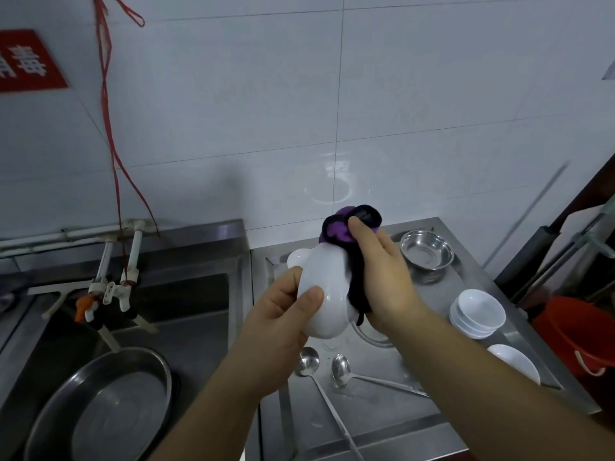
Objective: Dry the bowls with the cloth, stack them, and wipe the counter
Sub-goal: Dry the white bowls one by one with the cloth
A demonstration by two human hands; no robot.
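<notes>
Our left hand (286, 307) grips the white bowl (327, 294), our right hand (382, 271) wads the cloth (342, 227) against it — the stack (477, 314) sits just right of that hand.

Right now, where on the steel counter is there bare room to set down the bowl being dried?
Bare steel lies between the steel bowl and the stacked white bowls, and on the counter near its front edge. It is crowded around the two ladles.

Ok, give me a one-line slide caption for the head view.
Left hand holds a white bowl while the right hand rubs it with a dark cloth over the steel counter.
</notes>
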